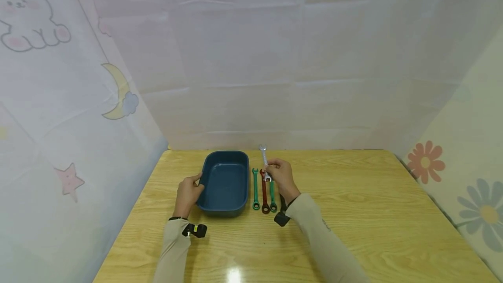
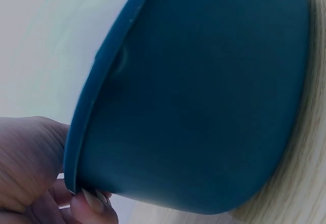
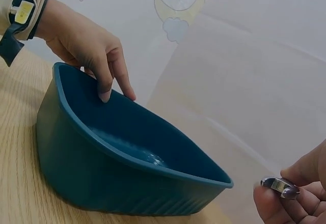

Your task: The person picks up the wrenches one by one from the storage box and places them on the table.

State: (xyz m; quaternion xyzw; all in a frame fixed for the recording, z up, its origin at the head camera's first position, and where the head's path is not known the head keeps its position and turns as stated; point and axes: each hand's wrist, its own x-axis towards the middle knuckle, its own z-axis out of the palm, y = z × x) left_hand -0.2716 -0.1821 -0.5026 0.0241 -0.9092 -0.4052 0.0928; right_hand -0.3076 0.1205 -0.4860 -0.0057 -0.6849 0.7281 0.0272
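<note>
A deep dark-blue basin (image 1: 224,187) stands on the table, left of a row of wrenches. My left hand (image 1: 188,193) grips its left rim, the thumb over the inner side, as the right wrist view shows. Between thumb and fingers my right hand (image 1: 284,176) pinches a silver wrench (image 1: 264,157) with forked ends, held over the upper ends of the others. Beneath and beside it lie a green wrench (image 1: 256,189), a red wrench (image 1: 264,193) and a second green wrench (image 1: 273,195), partly covered. From the right wrist the silver wrench (image 3: 277,185) appears nearly end-on.
The wooden table (image 1: 353,213) extends to the right of the wrenches and in front of the basin. A pale cloth wall (image 1: 255,77) rises behind the table's far edge, with printed side walls at left and right. A black camera mount sits on each wrist.
</note>
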